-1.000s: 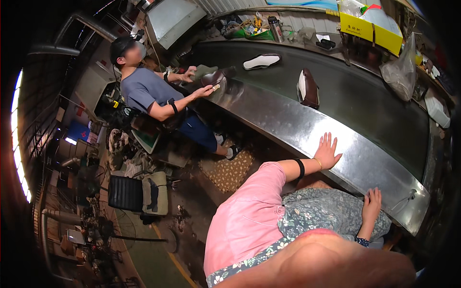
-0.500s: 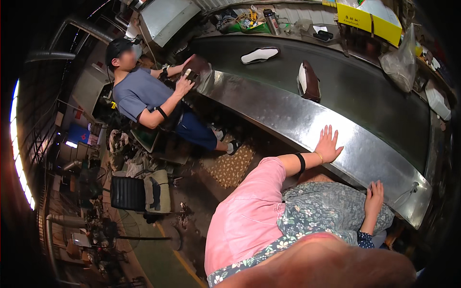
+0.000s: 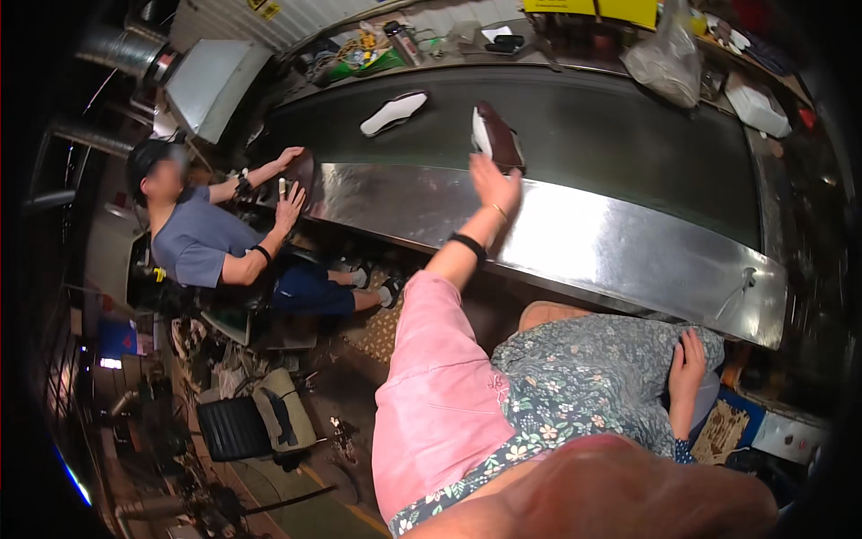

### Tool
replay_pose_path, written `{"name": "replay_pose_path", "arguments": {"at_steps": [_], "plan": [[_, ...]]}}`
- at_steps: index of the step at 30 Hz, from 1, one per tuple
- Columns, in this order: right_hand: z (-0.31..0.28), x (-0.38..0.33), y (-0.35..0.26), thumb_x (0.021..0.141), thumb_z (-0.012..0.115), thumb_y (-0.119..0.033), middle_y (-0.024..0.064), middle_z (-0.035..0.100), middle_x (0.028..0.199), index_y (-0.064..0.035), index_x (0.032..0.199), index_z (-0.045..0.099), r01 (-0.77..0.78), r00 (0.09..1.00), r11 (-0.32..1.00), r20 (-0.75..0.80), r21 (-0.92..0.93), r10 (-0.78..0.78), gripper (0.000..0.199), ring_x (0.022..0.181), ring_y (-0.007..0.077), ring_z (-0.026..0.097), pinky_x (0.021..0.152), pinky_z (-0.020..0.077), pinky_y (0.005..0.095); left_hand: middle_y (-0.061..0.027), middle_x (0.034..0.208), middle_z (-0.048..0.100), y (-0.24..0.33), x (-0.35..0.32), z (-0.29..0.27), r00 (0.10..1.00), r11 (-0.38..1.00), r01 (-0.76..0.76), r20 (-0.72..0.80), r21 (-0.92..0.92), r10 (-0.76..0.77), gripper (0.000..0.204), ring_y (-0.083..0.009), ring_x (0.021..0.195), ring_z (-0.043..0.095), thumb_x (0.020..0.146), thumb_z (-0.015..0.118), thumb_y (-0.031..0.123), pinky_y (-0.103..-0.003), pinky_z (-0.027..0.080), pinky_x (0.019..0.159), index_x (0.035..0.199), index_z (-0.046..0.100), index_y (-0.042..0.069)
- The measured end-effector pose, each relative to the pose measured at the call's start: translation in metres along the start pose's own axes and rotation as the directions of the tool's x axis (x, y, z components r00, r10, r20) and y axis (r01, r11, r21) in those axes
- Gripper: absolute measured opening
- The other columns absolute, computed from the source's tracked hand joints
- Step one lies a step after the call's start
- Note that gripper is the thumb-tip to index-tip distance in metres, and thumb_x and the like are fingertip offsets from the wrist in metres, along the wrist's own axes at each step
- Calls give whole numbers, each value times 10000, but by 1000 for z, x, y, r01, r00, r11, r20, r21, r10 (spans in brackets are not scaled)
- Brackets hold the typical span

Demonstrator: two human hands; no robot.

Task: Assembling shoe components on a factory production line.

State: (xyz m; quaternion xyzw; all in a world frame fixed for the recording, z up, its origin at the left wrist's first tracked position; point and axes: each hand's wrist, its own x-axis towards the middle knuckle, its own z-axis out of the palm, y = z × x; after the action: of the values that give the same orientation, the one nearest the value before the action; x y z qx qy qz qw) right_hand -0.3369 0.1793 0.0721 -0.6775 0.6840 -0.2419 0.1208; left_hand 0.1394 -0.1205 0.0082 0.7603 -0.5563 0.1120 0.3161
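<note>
My left hand (image 3: 496,187) reaches over the metal ledge with its fingers apart, at the near end of a dark brown shoe upper (image 3: 501,135). The fingertips are blurred and partly lost against it, and I see no firm grip. That upper lies on its side on a dark conveyor belt (image 3: 611,148), its white underside facing left. Farther left on the belt lies a second shoe piece (image 3: 393,114), white underside up. My right hand (image 3: 689,366) rests open on my flowered apron (image 3: 575,359), holding nothing.
A shiny metal ledge (image 3: 593,229) borders the belt. At its left end, a co-worker (image 3: 206,234) holds a dark brown piece (image 3: 303,178). Along the back stand a dark bottle (image 3: 402,43), a plastic bag (image 3: 666,63) and a white box (image 3: 756,106). A black-covered seat (image 3: 235,429) stands lower left.
My left hand has left the metal ledge and moved forward to the brown shoe upper. The whole view has shifted. My right hand stays on the apron.
</note>
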Motion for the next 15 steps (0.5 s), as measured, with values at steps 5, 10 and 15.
{"name": "replay_pose_path", "arguments": {"at_steps": [5,10,15], "plan": [[19,-52,20,932,492,-40,177,546,1344,32,1172,610,-4,996,999,-89,-44,0,277,1295,362,457,1114,300,467,-237,1195,627,73,54,9,773,986,139,632,-88,-53,647,-365,1143,584,820,606,495,-398,422,1016,1163,618,-53],[24,-59,15,922,475,-13,165,515,1379,9,1178,609,-109,993,982,-67,-152,99,290,1333,364,412,1122,277,479,-171,1370,499,109,69,10,780,797,-578,172,-175,602,693,-383,1184,532,701,756,290,-494,336,1078,1288,503,24],[19,-42,13,920,481,-17,161,504,1390,-6,1182,614,-87,996,992,-30,-96,85,294,1347,353,391,1124,263,474,-216,1321,550,54,99,39,706,989,83,708,-121,28,1069,-361,1203,549,614,830,492,-370,461,994,1415,358,-36]]}}
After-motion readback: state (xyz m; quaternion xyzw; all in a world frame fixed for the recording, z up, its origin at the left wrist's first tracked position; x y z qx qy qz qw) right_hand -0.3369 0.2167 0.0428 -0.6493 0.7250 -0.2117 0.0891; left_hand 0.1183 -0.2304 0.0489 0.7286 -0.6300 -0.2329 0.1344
